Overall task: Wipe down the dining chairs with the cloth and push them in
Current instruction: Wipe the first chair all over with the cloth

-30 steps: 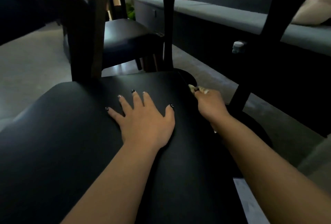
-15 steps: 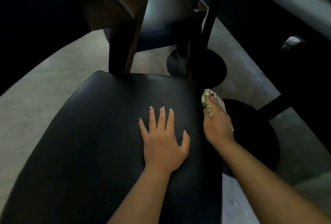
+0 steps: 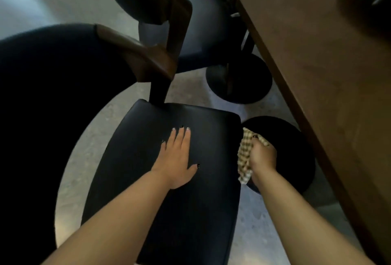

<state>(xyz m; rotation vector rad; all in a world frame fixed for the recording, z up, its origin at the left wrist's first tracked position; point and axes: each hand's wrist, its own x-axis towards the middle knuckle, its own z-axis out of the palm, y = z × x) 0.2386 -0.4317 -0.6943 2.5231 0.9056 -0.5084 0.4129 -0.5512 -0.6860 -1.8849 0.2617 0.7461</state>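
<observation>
Head view:
Left hand: the left hand (image 3: 177, 157) is lying flat on the seat of the near chair (image 3: 135, 180), fingers straight and close together, thumb spread out to the side, holding nothing.
Right hand: the right hand (image 3: 262, 155) is gripping the cloth (image 3: 245, 156), its fingers curling round it at the right edge of the seat.
Cloth: the checked cloth is pressing against the seat's right side edge and hanging down from the hand; its lower end is dangling just beside the right forearm.
Near chair: its dark padded seat is filling the middle of the view, and its curved back with a wooden rail is standing at the left.
Second chair: another chair (image 3: 203, 32) is sitting further off, behind the near one, with its seat partly under the table (image 3: 317, 74).
Table: the wooden top is running along the right side, its edge lying near the right hand but apart from it.
Table bases: two dark round bases (image 3: 239, 80) are standing on the pale floor (image 3: 84, 148), one just behind the right hand.
</observation>
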